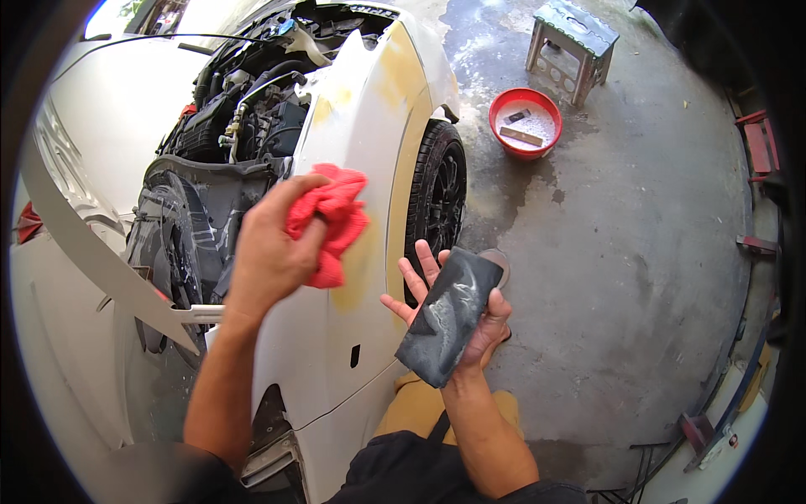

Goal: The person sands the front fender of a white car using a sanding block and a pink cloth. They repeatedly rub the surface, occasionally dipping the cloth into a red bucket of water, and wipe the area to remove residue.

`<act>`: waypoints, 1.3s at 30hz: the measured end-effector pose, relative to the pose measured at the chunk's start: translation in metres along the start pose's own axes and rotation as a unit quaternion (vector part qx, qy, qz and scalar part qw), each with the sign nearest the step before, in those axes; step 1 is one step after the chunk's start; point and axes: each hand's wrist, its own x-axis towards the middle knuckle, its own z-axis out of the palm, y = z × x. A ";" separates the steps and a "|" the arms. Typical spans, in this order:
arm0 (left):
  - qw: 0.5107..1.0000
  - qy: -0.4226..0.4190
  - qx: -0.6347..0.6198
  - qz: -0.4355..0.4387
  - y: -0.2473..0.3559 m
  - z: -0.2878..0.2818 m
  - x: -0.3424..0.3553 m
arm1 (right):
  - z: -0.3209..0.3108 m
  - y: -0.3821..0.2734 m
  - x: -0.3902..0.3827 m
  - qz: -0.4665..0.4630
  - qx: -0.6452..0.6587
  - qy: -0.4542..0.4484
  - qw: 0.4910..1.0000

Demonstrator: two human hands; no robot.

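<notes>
My left hand is closed around a crumpled red cloth, above the white car fender. Across the palm of my right hand lies a dark sheet of sandpaper streaked with whitish residue. The thumb grips its edge while the other fingers spread out behind it. Whether a block backs the sandpaper is hidden. Yellowish sanded patches mark the fender, partly covered by the left hand and cloth. A round greyish thing shows beyond the sandpaper; its kind is unclear.
An exposed engine bay is at the upper left, with the black front wheel right of the fender. On the wet concrete floor stand a red bucket of cloudy water and a step stool. Red metal brackets line the right side.
</notes>
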 end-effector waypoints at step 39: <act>0.874 -0.144 0.401 0.233 -0.095 0.016 -0.082 | -0.116 -0.169 -0.602 -0.276 -0.264 0.040 0.923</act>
